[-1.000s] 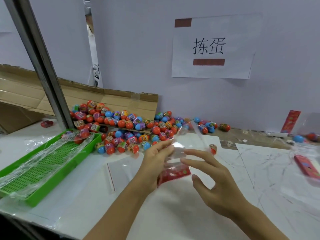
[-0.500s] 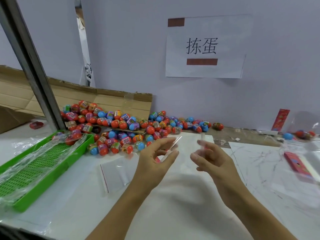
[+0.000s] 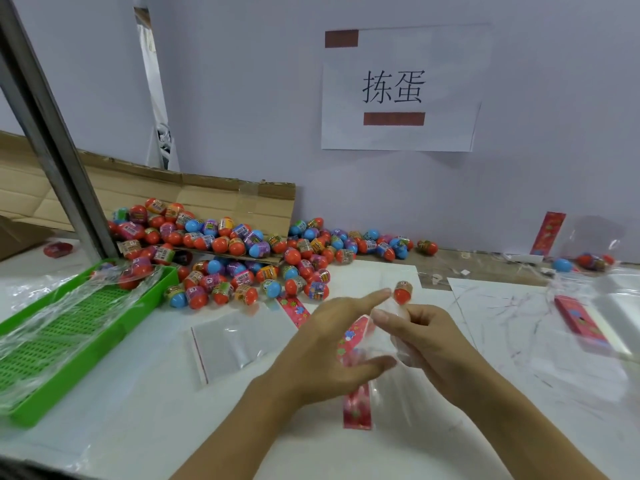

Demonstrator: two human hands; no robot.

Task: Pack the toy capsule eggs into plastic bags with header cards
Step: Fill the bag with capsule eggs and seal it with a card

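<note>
Centre frame, the left hand [image 3: 325,344] spreads its fingers loosely against the clear bag [image 3: 381,362] with its red card [image 3: 356,407]; the right hand [image 3: 426,344] curls round the bag's mouth; thin slippery film, probably best pinched at the rim; eggs [image 3: 242,258] piled upper left on the counter [image 3: 156,427], light and inclined to roll.

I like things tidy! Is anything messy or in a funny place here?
Yes. The eggs have spilled from the flattened cardboard box onto the table, and one lone egg sits apart by the hands.
</note>
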